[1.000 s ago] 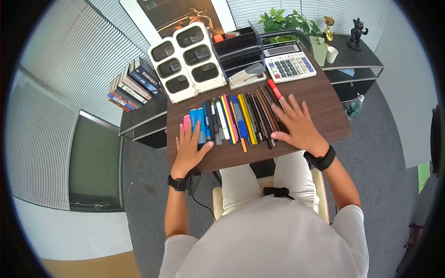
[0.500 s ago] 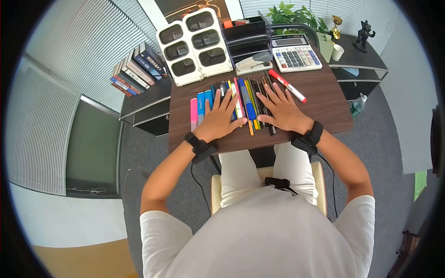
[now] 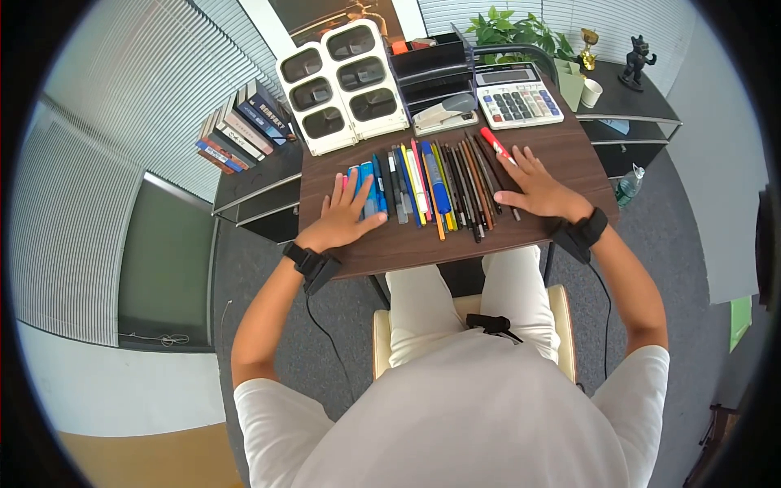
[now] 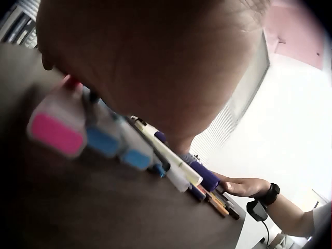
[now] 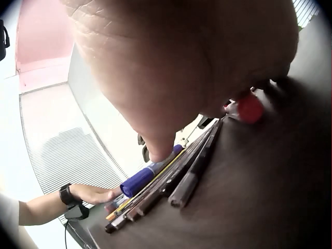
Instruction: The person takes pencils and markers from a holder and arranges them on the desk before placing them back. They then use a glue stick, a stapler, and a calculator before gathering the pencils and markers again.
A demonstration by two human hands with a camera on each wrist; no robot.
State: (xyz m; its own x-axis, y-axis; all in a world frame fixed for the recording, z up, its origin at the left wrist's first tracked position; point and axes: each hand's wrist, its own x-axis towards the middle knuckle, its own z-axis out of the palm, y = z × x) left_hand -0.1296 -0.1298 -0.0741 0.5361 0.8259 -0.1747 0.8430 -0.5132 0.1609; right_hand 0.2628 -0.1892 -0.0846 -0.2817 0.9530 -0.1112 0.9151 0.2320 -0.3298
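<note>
A row of pens, pencils and markers lies side by side on the brown table, with a thick blue marker near its middle. My left hand, fingers spread and straight, lies over the row's left end. Under it in the left wrist view are a pink highlighter and a blue highlighter. At the right end, my right hand has its fingers stretched over the lower part of a red marker. Its thumb points toward the brown and black pencils. Neither hand grips anything.
Behind the row stand a white organizer with dark compartments, a stapler and a calculator. Black trays rise at the back. Books stand on a side shelf; a paper cup is at right.
My hands first came inward over the row, then moved apart to its two ends. The pens spread wider, and the red marker swung from a slant to lie closer along the row.
</note>
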